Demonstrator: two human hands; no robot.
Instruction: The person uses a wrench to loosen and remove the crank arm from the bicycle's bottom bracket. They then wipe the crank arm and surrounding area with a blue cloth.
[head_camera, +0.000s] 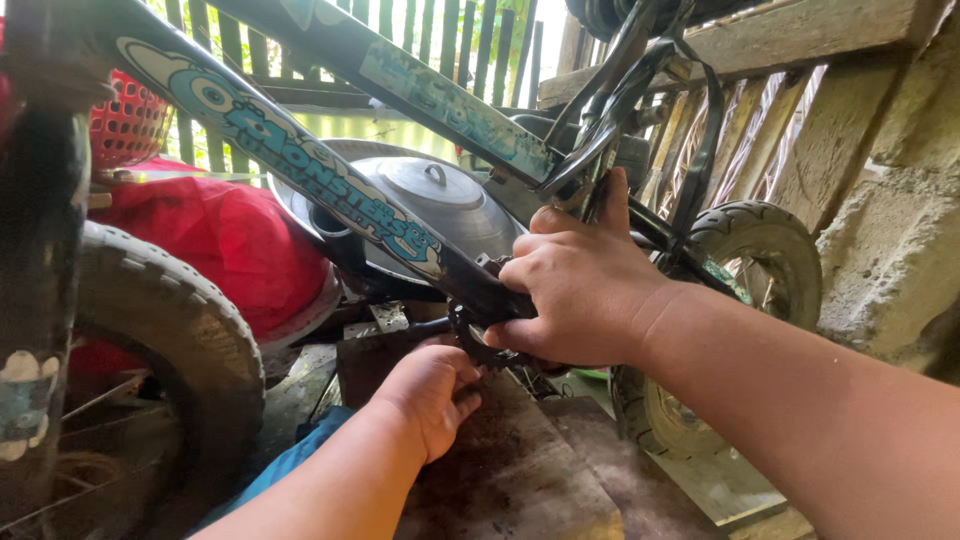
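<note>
We see a small black children's bicycle frame with blue cartoon decals (300, 160) slanting from upper left to the scene's centre, where both hands meet at its bottom bracket. The right hand (580, 285) has its grip clamped around the frame's lower junction, thumb pointing up. The left hand (430, 395) curls beneath, fingers closed on the dark metal crank part (478, 340). A knobby black front tyre (170, 340) stands near left, a smaller rear tyre (770, 250) far right, and a round grey metal lid (430, 195) lies beyond, beside red cloth (220, 240).
</note>
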